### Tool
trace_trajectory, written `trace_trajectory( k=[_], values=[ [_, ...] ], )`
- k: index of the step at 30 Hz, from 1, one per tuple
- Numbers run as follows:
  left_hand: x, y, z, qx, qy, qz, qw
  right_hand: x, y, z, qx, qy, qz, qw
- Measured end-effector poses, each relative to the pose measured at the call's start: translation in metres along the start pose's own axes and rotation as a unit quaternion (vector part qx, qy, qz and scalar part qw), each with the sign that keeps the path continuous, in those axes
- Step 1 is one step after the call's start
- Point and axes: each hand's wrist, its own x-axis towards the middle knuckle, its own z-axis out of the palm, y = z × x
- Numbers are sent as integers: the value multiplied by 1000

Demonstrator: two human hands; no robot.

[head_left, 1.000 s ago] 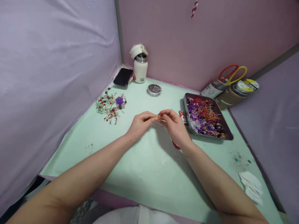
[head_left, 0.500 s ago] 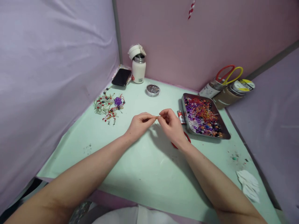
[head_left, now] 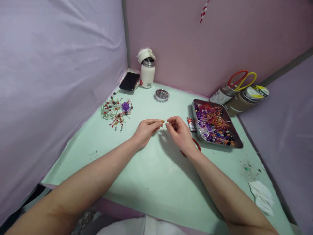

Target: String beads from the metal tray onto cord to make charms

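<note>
Over the middle of the table, my left hand (head_left: 147,132) pinches a small amber-yellow bead (head_left: 163,121) at its thumb and fingertips. A thin pale cord (head_left: 164,129) hangs below it. Just to the right, my right hand (head_left: 179,133) has its thumb and index finger together on what looks like the cord's thin end; the other fingers curl loosely. The fingertips of the two hands are a small gap apart. Red loop handles (head_left: 198,145) lie partly hidden beneath my right wrist.
A metal tray (head_left: 238,146) of beads and cords stands at right, beside a red-and-white lighter-like tube (head_left: 191,124). Behind are jars (head_left: 244,101) and scissors handles (head_left: 237,81). Strung beads (head_left: 114,111), a phone (head_left: 129,81), an open bottle (head_left: 147,75), a round case (head_left: 161,95) and white cloth (head_left: 261,197) lie around.
My fingertips have moved slightly apart, and the yellow bead now shows at my left fingertips. The whole view has shifted a little.
</note>
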Motion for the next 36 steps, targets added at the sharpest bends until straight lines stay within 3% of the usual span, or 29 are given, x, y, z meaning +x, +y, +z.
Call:
trace_trajectory(
  k=[7,16,20,26,36],
  values=[
    [4,1,-5,-7,2,-12,1000,0,-3,-5,-85,4,-27,996],
    [9,9,-7,-149,-32,-142,978,0,-3,-6,-55,-9,-4,998],
    [12,10,-8,-176,-28,-161,971,1,2,-5,-67,-10,-1,998],
    [11,8,-8,-162,-21,-154,974,0,2,-5,-62,-16,0,998],
    [1,10,-3,0,-59,-36,998,2,3,-5,-46,-14,-41,998]
  ],
)
